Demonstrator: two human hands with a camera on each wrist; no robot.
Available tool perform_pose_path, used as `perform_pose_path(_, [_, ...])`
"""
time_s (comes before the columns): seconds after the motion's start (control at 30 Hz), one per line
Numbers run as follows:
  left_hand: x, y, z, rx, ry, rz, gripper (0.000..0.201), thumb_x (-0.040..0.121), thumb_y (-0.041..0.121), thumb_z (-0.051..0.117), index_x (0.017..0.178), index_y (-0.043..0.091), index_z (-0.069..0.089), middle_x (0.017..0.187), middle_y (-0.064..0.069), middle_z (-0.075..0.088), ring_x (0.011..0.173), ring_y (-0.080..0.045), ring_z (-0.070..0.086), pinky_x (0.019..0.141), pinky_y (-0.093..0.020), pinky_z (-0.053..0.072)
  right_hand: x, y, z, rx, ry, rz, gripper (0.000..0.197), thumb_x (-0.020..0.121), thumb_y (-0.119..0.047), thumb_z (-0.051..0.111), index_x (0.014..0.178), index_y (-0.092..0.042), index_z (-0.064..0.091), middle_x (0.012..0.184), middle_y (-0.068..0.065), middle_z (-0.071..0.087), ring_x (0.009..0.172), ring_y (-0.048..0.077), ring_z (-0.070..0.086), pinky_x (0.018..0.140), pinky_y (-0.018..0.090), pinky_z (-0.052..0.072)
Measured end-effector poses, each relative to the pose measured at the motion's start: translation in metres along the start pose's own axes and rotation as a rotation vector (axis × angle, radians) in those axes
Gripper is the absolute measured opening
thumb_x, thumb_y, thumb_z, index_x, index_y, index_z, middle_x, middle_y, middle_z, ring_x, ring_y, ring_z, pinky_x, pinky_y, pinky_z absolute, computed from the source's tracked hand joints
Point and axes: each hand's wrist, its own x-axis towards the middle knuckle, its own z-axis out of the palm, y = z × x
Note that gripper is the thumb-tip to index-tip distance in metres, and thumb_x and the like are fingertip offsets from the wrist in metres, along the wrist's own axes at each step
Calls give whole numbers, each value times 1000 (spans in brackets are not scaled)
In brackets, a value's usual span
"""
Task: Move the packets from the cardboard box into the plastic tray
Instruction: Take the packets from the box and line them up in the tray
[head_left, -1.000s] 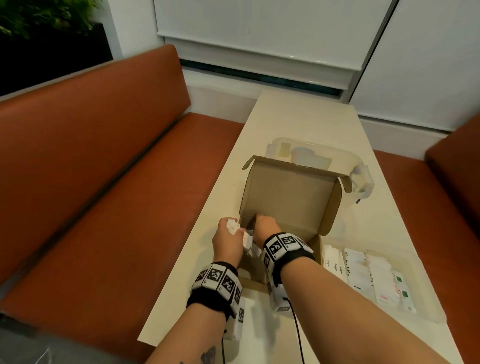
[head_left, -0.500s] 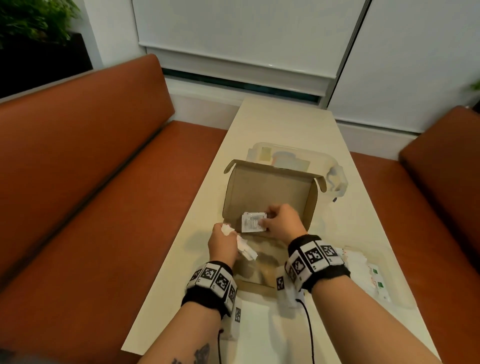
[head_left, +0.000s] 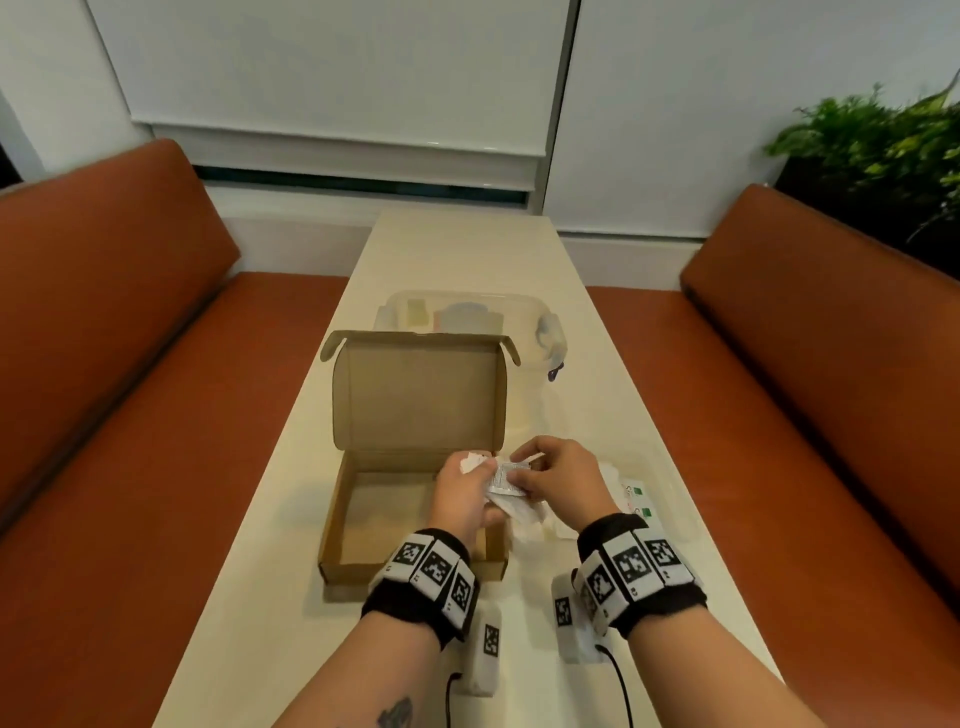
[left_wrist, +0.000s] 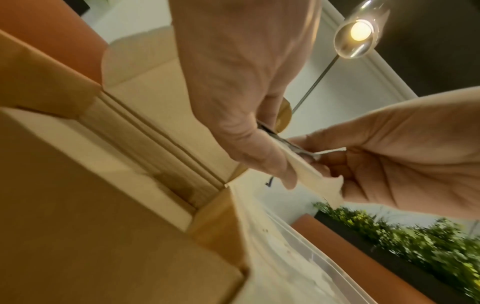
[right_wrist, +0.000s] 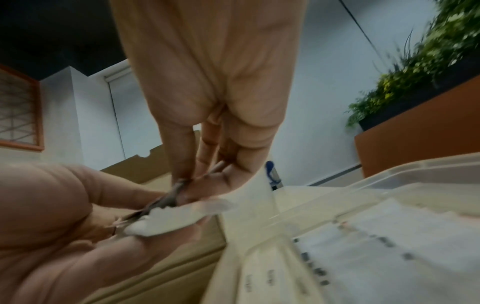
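Note:
The brown cardboard box (head_left: 363, 519) lies open in the middle of the table with its lid upright, and its floor looks bare. Over the box's right edge my left hand (head_left: 470, 483) grips a small bundle of white packets (head_left: 506, 480). My right hand (head_left: 540, 475) pinches the same bundle from the right. In the wrist views the packets (left_wrist: 311, 176) (right_wrist: 182, 216) sit between the fingers of both hands. The clear plastic tray (head_left: 675, 514) stands just right of the box, partly hidden by my right hand, with white packets (head_left: 636, 499) lying in it.
A clear lidded plastic container (head_left: 462, 312) stands behind the box lid. Orange bench seats (head_left: 156, 415) run along both sides of the narrow table (head_left: 467, 249). Green plants (head_left: 883, 145) stand at the far right.
Both hands have moved right, from the box's front-left to its right edge by the tray. My right hand brought its packet onto the left hand's bundle. The view swung right.

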Motion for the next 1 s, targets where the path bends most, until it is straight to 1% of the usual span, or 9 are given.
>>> perform_pose_path(0.07, [-3,-5,9,22,-15,-6,9,96,7,50,97,14,55,96,-13,62,78,-24,64,55,-30,56,-5,8,-9,-37,-21,-7,22,72,-9,77,92,-14,68,87,2,67,78,17,65,76,30,56])
perform_pose_path(0.13, [-2,-10,17,52,-39,-4,8,95,7,52,96,14,55,98,-14,61,81,-27,64,59,-32,56,-8,16,-16,-69,-25,-4,27,69,-9,79,93,-14,68,92,-2,66,84,16,64,80,28,55])
perform_pose_path(0.33, [-2,-24,42,70,-136,-54,22,98,18,51,118,9,52,116,-17,62,96,-31,66,71,-40,59,-7,36,-39,-89,32,51,18,70,-2,75,78,-10,61,81,4,64,69,18,63,64,26,55])
perform_pose_path(0.5, [2,-33,56,183,-150,-3,12,96,15,54,107,14,52,105,-12,63,85,-23,65,57,-30,56,-7,51,-51,-15,54,98,13,77,0,69,73,-8,59,83,15,66,75,25,66,65,31,59])
perform_pose_path(0.6, [4,-36,61,198,-161,5,9,94,16,58,101,17,52,102,-11,63,82,-21,65,57,-29,56,-7,57,-55,54,81,112,14,79,-2,69,72,-11,60,80,12,65,68,20,64,56,21,54])
perform_pose_path(0.73, [9,-40,64,147,-141,-19,29,90,10,63,116,11,51,114,-16,62,92,-29,67,64,-34,58,-4,62,-62,-1,184,87,7,76,-9,73,81,-13,71,66,-7,60,59,3,55,49,3,36])
perform_pose_path(0.8, [11,-41,65,131,-137,-21,35,89,6,63,121,9,50,118,-16,62,90,-27,68,63,-33,59,-2,65,-67,-10,259,82,8,75,-12,75,82,-16,74,59,-13,55,53,-2,47,45,5,34])
perform_pose_path(0.87, [14,-42,65,124,-135,-18,39,89,4,62,125,8,48,119,-17,62,86,-25,68,62,-32,59,0,67,-71,26,252,98,8,75,-14,76,82,-17,74,58,-12,55,52,2,45,48,11,32])
perform_pose_path(1.0, [16,-43,66,92,-190,-45,20,91,1,59,107,13,56,107,-14,65,80,-23,69,59,-31,59,1,68,-73,99,161,149,6,80,-11,71,84,-15,71,60,-2,63,54,8,55,52,19,46])
